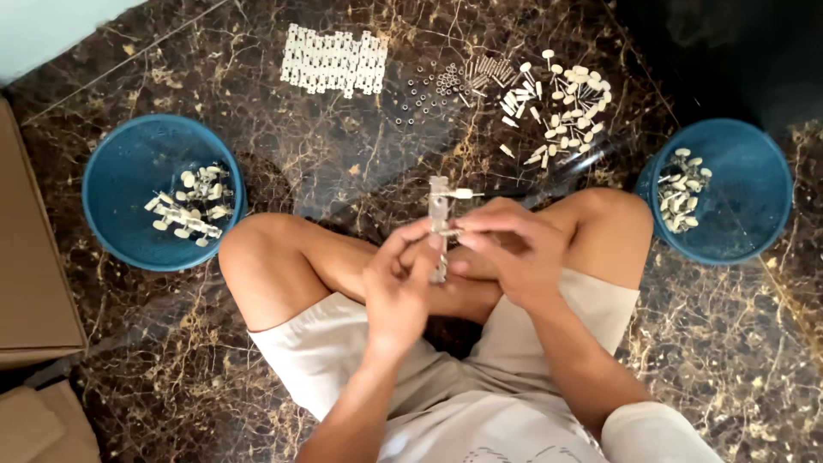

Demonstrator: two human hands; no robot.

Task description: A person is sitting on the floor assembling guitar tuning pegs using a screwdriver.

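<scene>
I sit cross-legged on a dark marble floor. My left hand (396, 287) grips the lower part of a narrow metal strip (439, 201) that stands upright between my knees. One small cream-knobbed peg sticks out to the right near the strip's top. My right hand (513, 249) pinches another small peg (449, 231) against the strip's middle. Ahead on the floor lie a pile of cream-headed pegs (561, 103), a scatter of small metal washers and pins (446, 81), and a row of white metal plates (334, 60).
A blue bowl (124, 184) on my left holds finished cream-and-metal pieces. Another blue bowl (746, 184) on my right holds more cream parts. Cardboard boxes (30, 283) stand along the left edge.
</scene>
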